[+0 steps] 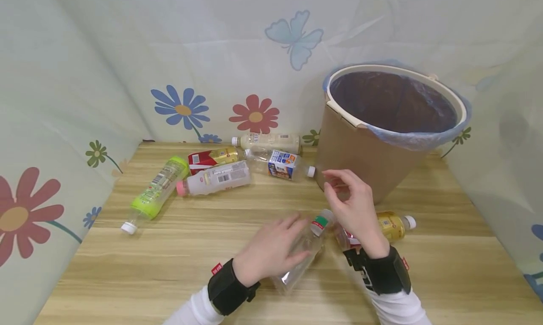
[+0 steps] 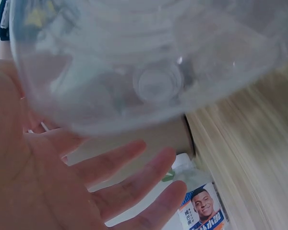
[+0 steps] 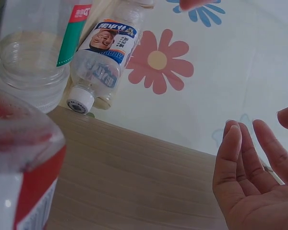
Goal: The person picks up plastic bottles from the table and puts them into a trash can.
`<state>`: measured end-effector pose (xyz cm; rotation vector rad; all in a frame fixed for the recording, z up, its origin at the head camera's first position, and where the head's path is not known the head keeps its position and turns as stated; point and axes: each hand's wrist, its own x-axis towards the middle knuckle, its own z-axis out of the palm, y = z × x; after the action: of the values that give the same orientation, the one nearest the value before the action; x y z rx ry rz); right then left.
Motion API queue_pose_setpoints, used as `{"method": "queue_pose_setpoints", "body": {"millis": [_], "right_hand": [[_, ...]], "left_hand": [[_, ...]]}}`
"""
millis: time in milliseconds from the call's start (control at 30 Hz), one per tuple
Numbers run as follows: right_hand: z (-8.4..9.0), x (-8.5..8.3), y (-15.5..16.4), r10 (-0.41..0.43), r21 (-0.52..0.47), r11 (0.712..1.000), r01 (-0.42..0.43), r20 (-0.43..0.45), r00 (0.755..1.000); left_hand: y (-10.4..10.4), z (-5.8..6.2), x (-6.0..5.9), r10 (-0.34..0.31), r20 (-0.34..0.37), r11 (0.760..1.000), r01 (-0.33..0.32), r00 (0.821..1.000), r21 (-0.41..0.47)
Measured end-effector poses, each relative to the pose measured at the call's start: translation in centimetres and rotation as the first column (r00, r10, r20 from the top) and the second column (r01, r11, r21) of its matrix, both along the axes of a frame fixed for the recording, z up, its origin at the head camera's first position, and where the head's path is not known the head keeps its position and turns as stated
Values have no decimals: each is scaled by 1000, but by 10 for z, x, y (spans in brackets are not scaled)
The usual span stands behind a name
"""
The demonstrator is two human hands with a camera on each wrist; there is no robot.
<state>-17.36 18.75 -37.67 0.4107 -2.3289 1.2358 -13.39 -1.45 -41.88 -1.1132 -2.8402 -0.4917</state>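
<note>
Resting under the spread left hand (image 1: 271, 249), the clear bottle (image 1: 302, 252) could be rolled off the counter (image 1: 169, 249); right hand (image 1: 354, 209) is held open, empty.

bench (image 1: 191, 249): pale wood grain
bin (image 1: 360, 155): tan, blue liner
held bottle (image 1: 303, 254): clear, green-and-red label, it seems
backdrop (image 1: 127, 56): pale, blue and red flowers, blue butterfly
far-left bottle (image 1: 154, 193): lime green label

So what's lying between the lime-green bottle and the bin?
In the head view, between the lime-green bottle and the bin lie a pink-capped white bottle, a red-labelled bottle and a blue-labelled clear bottle.
</note>
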Motion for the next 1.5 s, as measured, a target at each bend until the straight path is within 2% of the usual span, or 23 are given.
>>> {"method": "queue_pose_setpoints", "body": {"millis": [100,567,1133,1367,1500], "right_hand": [[-1,0,1,-4,5,1000,4,5,1000],[-1,-1,3,-7,15,1000,7,11,1000],[-1,-2,5,-17,-1,1000,17,-8,1000],[-1,-2,6,-20,2,1000,20,-11,1000],[-1,-2,7,-20,5,1000,20,-4,1000]], "left_hand": [[2,-1,2,3,2,1000,-3,1000,-26],[7,-5,6,57,103,992,-45,993,-116],[6,-2,4,63,181,994,-45,981,-102],[-2,0,-3,82,195,993,-63,977,-102],[-12,3,-9,104,230,993,-88,968,-79]]}}
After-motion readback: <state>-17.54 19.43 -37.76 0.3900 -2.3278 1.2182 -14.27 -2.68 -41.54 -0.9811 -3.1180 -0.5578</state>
